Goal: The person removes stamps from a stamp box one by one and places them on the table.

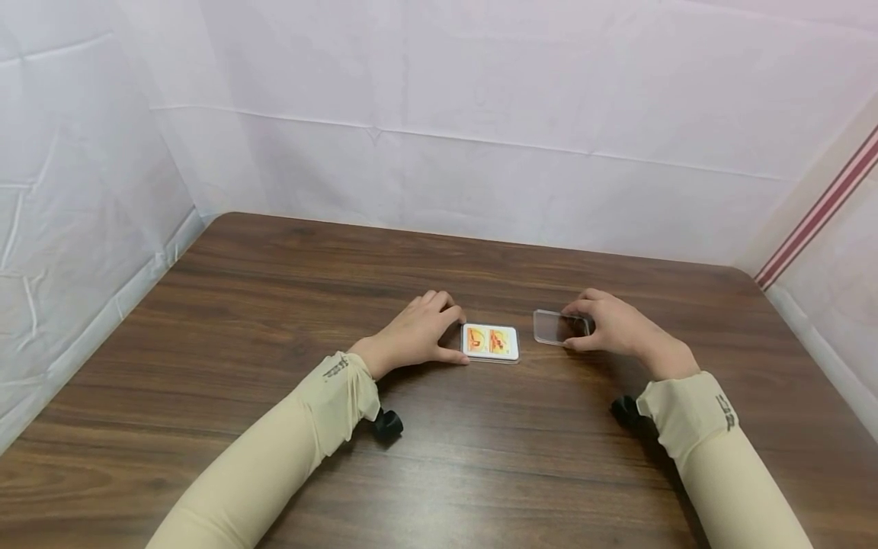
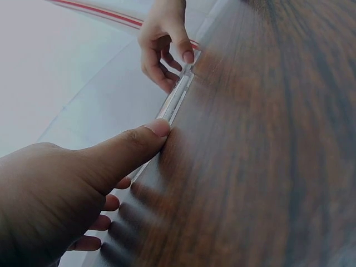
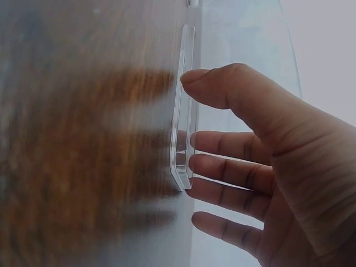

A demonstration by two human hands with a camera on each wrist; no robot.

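Note:
A flat clear case [image 1: 490,341] with orange picture cards in it lies on the brown wooden table [image 1: 274,320]. My left hand [image 1: 461,338] pinches the case's left end between thumb and curled fingers. In the left wrist view the thumb [image 2: 139,142] presses the case's edge [image 2: 175,103]. Just right of the case lies a clear plastic lid [image 1: 552,328]. My right hand [image 1: 568,328] holds it, thumb on the near edge and fingers over the far edge. The right wrist view shows the thumb [image 3: 211,86] on the lid's rim [image 3: 183,111] and the fingers [image 3: 222,167] behind it.
White sheeting [image 1: 480,137] walls the table at the back and on both sides. A red-striped band [image 1: 816,213] runs up the right corner. Black wrist mounts [image 1: 387,423] [image 1: 624,408] sit under both beige sleeves.

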